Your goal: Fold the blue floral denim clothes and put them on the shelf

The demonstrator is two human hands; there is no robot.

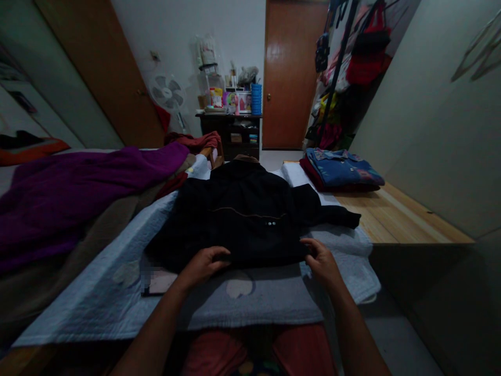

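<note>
A black long-sleeved jacket (250, 237) lies spread on the light quilted bed cover (274, 292), its collar at the far end and its hem toward me. A thin brown line and small pale dots cross its lower part. My left hand (203, 266) is closed on the near hem, left of the middle, thumb and fingers curled at the cloth. At the right corner of the same hem, my right hand (321, 261) grips the edge between thumb and fingers. One sleeve stretches out to the right; the left sleeve is hard to make out against the dark body.
Purple cloth (97, 183) and a brown blanket (105, 230) lie on the left. A folded blue denim garment (344, 167) rests on dark red cloth, on the wooden board (407, 214) at right. A fan (168, 94) and dark cabinet (229, 136) stand behind.
</note>
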